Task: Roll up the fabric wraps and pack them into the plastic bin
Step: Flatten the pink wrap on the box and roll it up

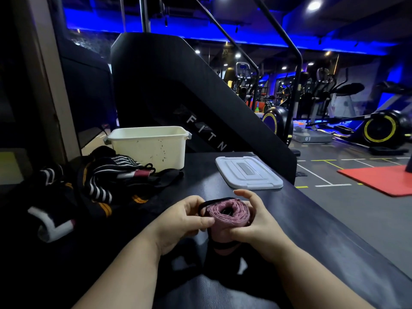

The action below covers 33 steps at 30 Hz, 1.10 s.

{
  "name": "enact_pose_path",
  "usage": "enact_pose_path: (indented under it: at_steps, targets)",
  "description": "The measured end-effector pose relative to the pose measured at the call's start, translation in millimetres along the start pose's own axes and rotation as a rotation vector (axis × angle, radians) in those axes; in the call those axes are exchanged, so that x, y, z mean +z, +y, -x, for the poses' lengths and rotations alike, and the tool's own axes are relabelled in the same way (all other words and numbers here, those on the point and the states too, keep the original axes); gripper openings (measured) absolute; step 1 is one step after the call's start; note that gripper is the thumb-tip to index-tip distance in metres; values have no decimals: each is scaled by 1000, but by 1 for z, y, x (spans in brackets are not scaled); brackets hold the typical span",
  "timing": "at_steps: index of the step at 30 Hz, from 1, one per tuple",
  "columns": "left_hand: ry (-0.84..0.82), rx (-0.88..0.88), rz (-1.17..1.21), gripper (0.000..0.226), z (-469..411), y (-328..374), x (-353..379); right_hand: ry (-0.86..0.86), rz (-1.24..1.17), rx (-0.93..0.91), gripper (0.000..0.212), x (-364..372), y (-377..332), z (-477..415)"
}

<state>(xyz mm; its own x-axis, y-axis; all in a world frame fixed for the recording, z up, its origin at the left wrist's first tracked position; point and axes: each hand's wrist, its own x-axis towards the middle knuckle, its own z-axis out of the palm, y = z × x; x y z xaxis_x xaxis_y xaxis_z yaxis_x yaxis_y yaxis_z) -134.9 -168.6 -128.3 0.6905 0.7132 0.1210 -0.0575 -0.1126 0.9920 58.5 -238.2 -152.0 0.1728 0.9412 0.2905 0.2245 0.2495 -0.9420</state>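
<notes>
A pink fabric wrap (227,216) is coiled into a thick roll with a black loop at its far side. My left hand (187,219) grips its left side, thumb pressed on the coil's edge. My right hand (252,221) curls round its right side and underside. Both hold the roll just above the dark bench top (301,219). The cream plastic bin (149,146) stands open at the back of the bench; its inside is not visible from here. A heap of loose black wraps (107,177) with white and orange stripes lies left of the bin.
The bin's white lid (248,172) lies flat to the right of the bin. A black and white wrap (53,224) sits at the bench's left. A large black stair machine (178,90) rises behind the bin. The floor with a red mat (379,177) drops off to the right.
</notes>
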Motion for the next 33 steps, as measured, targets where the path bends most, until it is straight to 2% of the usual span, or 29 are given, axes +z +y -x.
enact_pose_path:
  at_steps: [4,10,13,15,18,20,24,31,33]
  targets:
    - [70,67,-76,32,-4,-6,2,-26,-31,49,99,-2,0,-2]
    - [146,108,-103,19,-8,-11,-3,-184,-228,120,97,-15,4,-5]
    - [143,107,-98,25,-10,-13,-6,-208,-186,92,93,-17,7,-7]
    - [108,113,-102,28,-10,-13,-8,-211,-133,48,83,-17,8,-8]
    - [35,93,-105,47,-7,-12,-8,-180,-85,27,77,-16,6,-8]
    - [53,91,-152,58,-7,-13,-7,-148,-54,20,79,-15,6,-7]
    - [97,125,-197,47,-10,-15,-7,-135,-24,34,76,-12,6,-7]
    - [81,135,-197,39,-10,-17,-6,-217,-213,95,66,-13,4,-4]
    - [73,132,-194,36,-10,-17,-7,-204,-210,82,71,-14,5,-4]
